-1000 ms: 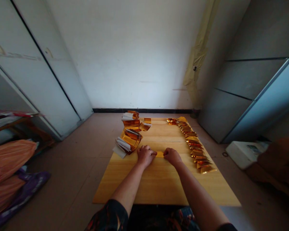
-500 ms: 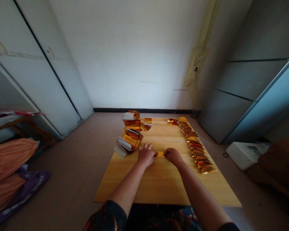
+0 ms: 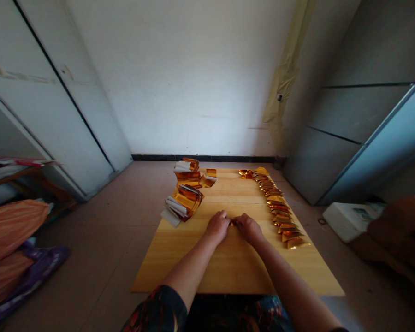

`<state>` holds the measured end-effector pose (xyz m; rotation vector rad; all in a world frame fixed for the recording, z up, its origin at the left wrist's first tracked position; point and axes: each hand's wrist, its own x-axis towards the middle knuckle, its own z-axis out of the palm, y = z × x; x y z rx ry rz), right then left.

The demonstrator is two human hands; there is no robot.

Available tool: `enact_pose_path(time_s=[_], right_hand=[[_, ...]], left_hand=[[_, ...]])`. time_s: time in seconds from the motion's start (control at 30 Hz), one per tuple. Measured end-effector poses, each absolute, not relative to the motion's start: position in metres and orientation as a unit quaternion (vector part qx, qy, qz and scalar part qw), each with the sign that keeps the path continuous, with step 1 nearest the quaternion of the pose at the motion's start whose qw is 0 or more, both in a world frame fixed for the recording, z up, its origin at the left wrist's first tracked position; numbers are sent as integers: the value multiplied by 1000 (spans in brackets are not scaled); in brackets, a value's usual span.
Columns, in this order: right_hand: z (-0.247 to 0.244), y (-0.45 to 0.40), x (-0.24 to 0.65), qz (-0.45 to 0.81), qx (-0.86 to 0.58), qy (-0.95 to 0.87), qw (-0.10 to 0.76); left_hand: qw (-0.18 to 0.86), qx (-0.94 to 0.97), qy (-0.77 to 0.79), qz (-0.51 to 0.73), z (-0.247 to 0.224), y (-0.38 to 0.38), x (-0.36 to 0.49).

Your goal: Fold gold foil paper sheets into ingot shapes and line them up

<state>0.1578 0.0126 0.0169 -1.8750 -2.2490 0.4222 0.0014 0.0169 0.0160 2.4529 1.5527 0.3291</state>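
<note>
Of our 2 hands, the left hand [image 3: 217,227] and right hand [image 3: 249,228] curl nearly shut, pinching a small gold foil piece [image 3: 232,222] mostly hidden between them, mid-way along the wooden board [image 3: 207,272]. Neither hand looks nearer; its long axis we cannot tell.

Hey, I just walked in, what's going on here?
A person's left hand and right hand are pinching a small piece of gold foil between them on a wooden board. Folded gold foil pieces lie in a long row along the board's right side, and bundles of gold foil and white paper sit at its left.
</note>
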Motion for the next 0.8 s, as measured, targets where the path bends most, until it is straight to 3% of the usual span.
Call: enact_pose_path(time_s=[0.23,0.57,0.7,0.8], right_hand=[[22,7,158,94,-621,-776,50],[19,-7,169,80,-592,-798,79],[30,7,154,96,-569,-802,156],[36,29,134,221,-583,-749,225]], left_hand=[[126,819,550,106,21,15,5],[56,819,560,110,15,-3,13],[51,816,563,120,14,-8,14],[67,812,567,125,13,-9,15]])
